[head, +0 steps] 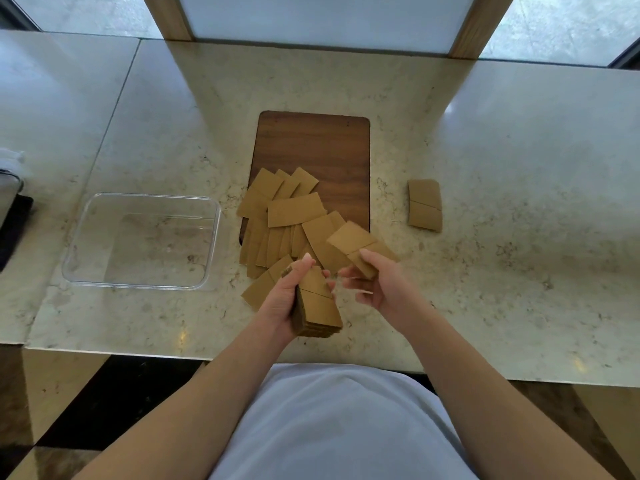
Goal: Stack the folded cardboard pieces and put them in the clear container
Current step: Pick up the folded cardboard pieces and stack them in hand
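My left hand (282, 299) grips a stack of several folded brown cardboard pieces (317, 308), held on edge above the counter's front. My right hand (375, 284) pinches a single folded cardboard piece (356, 242) just right of the stack, thumb on top. Several loose cardboard pieces (294, 211) lie scattered over the near end of a dark wooden board (322, 143) and the counter. One more folded piece (425, 204) lies apart to the right. The clear container (142, 240) stands to the left with nothing in it.
The marble counter (502, 168) runs wide to both sides, its front edge just below my hands. A dark object (12, 216) sits at the far left edge. A wood-framed white panel (322, 19) stands behind the counter.
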The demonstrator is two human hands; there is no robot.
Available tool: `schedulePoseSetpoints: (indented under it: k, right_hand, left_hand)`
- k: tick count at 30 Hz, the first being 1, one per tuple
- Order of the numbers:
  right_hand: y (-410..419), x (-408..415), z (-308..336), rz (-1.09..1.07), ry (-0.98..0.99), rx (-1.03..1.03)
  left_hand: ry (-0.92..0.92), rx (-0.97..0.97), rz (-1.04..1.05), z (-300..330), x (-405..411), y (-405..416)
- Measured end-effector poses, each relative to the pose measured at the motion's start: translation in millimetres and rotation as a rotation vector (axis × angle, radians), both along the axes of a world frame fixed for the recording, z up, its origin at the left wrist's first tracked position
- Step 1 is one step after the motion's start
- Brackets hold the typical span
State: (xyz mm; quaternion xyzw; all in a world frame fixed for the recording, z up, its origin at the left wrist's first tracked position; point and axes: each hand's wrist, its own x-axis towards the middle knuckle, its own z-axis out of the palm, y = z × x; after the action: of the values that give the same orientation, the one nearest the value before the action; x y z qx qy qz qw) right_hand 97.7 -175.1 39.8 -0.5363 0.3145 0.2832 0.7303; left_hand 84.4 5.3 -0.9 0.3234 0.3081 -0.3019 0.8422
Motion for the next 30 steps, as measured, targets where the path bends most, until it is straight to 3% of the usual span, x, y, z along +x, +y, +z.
schedulePoseSetpoints:
  k: [5,8,11,14,17,19,21,25,27,30]
  right_hand:
    - [26.7,-7.5,5.2,0.085,0.112,0.016]
    - [25.9,-12.9,7.5,0.251,0.108,0.131]
    - [20.5,-16.1,6.4,0.441,0.150,0.190]
    - [5.6,-15.1,3.0,0.681,0.144,0.187]
    - [-28.7,-11.5,-12.9,0.567,0.190,0.143]
    - [-48.8,-6.2,-27.3,0.335,0.221,-0.018]
    - [-58.3,2.5,-43.5,0.226,0.177,-0.372]
    - [-58.1,15.8,-67.8,0.514,-0.049,-1.067]
    - [-52.6,17.9,-70.7,0.645,-0.129,-1.214]
    - [-46.3,18.0,-75.9,0.692,-0.166,-1.252]
  left_hand:
    - [-0.069,0.018,-0.049,6.6,3.2,-5.5]
    - [-0.032,0.103,0.012,6.7,3.9,-3.5]
    - [0.001,0.038,0.080,3.8,4.0,-0.2]
    - [-0.025,-0.009,-0.014,5.2,4.2,1.2]
    - [-0.129,-0.057,-0.049,7.3,7.0,0.8]
    - [-0.156,-0.111,-0.033,6.2,9.1,1.3]
    - [-0.142,-0.196,-0.006,2.4,9.3,1.4]
    - [-0.111,-0.263,0.028,-5.2,7.4,-1.0]
    - [-0.063,-0.270,0.044,-6.6,7.7,-2.0]
    - [-0.014,-0.235,0.037,-6.0,8.8,-1.3]
